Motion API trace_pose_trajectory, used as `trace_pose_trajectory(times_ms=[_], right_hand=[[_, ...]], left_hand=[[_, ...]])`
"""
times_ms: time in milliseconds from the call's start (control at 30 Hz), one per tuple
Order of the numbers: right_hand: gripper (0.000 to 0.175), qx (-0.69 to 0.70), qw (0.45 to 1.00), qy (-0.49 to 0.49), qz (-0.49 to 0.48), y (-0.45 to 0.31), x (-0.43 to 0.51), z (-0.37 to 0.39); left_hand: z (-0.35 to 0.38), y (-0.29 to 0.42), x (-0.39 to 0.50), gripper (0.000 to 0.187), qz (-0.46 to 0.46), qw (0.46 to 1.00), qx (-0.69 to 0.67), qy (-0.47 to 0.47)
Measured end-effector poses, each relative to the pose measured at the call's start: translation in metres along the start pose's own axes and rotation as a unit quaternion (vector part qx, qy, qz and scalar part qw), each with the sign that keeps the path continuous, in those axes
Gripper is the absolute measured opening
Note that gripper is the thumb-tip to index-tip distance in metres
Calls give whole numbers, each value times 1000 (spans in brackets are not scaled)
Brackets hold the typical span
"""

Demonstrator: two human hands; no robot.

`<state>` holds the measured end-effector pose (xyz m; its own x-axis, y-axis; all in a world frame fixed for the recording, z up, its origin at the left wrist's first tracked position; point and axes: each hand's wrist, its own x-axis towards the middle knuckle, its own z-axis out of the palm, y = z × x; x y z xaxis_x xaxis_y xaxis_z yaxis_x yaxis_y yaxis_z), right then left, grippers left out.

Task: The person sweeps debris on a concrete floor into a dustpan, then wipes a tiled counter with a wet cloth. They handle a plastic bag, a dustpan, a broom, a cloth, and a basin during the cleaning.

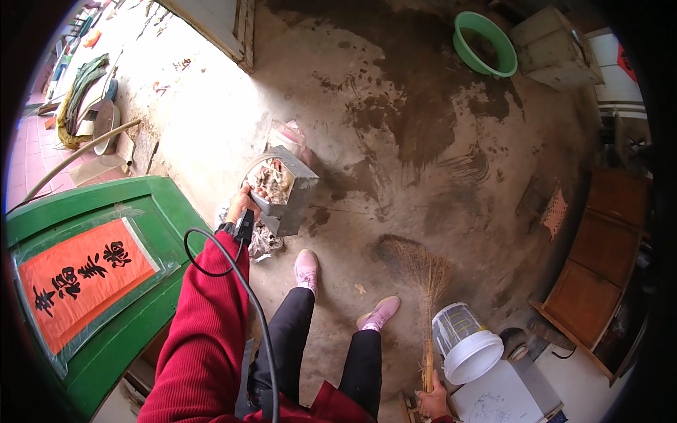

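Observation:
My left hand (pixel 244 205) grips the side of a grey sheet-metal dustpan (pixel 302 185), which seems raised off the floor. Inside lies mixed rubbish (pixel 271 181), too jumbled to tell piece by piece. A pinkish plastic bag (pixel 292 136) shows just beyond the dustpan, and a crumpled plastic bag (pixel 266 240) is partly hidden below it. Down at the lower right, my right hand (pixel 433 397) is closed around the handle of a straw broom (pixel 418 264). The broom's bristles fan out on the concrete floor, ahead of my right shoe.
Dark wet patches mark the concrete floor (pixel 344 211). A green door panel (pixel 158 211) with red paper bearing writing stands at left. At right are a white bucket (pixel 473 357) and brown wooden furniture (pixel 587 264). A green basin (pixel 460 47) sits beside a box (pixel 550 50) at the back.

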<state>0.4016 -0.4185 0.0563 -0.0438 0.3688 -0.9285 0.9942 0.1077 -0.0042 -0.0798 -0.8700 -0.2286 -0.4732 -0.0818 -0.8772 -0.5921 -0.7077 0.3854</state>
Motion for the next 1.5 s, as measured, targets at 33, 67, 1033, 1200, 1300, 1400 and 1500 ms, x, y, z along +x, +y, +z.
trace_pose_trajectory(times_ms=[33, 67, 1033, 1200, 1300, 1400, 1500], right_hand=[[81, 10, 1000, 1, -9, 0, 1, 1], [81, 19, 1000, 2, -17, 1, 2, 1], [82, 57, 998, -26, -5, 19, 14, -5], [81, 41, 998, -13, -47, 20, 6, -5], [78, -25, 997, -2, -74, 22, -13, -6], [77, -15, 997, -1, -75, 23, -26, -11], [80, 68, 997, -7, -41, 25, -28, -17]], left_hand=[[0, 0, 0, 29, -4, 1000, 4, -11], [0, 0, 0, 28, -8, 1000, 7, -22], [12, -16, -81, 17, 25, 990, 117, -74], [24, -52, -123, 17, 66, 974, 186, -109], [24, -80, -156, 18, 82, 952, 261, -139], [24, -109, -181, 17, 95, 917, 357, -149], [21, -137, -196, 11, 83, 896, 406, -160]])
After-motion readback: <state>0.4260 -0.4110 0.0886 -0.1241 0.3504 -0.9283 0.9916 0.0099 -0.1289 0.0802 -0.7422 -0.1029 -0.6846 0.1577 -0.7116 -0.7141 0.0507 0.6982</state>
